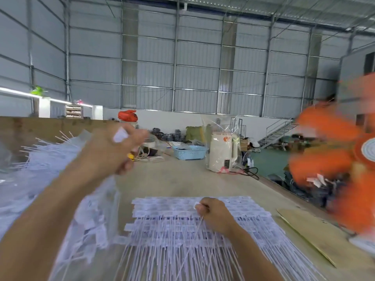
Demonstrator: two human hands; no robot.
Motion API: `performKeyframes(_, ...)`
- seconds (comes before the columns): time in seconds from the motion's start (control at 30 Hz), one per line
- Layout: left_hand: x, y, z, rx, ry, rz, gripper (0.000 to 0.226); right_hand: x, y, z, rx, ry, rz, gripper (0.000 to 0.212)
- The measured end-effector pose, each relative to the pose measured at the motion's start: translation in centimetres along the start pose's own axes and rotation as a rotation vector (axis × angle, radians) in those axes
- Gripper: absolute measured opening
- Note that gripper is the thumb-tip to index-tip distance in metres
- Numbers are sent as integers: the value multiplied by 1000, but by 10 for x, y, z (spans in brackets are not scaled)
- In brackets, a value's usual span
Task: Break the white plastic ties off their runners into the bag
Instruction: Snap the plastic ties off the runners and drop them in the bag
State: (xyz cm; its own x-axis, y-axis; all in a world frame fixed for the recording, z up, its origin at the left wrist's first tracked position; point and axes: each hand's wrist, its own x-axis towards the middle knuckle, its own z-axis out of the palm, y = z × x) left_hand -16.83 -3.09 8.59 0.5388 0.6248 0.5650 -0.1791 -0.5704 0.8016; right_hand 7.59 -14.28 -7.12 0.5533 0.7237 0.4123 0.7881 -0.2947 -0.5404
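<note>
A flat stack of white plastic ties on their runners lies on the table in front of me. My right hand rests on the stack, its fingers curled round a white tie tab and thin stems. My left hand is raised at the left, blurred, gripping a white tie tab and the upper edge of a clear plastic bag. The bag hangs below that hand with loose white ties inside. A heap of white runner sticks spreads out at the far left.
A blurred orange fan stands at the right. A cream kettle in clear wrap and a blue basket sit further back on the table. A cardboard sheet lies at the right edge.
</note>
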Motion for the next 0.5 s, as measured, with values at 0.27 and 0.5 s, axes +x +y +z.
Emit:
performKeyframes(0.27, 45, -119, -80, 1037, 249, -104, 48, 1, -4, 4, 9, -41, 2, 35)
performKeyframes(0.5, 17, -170, -62, 1119, 64, -221, 119, 0, -2, 4, 91, 5, 7, 37)
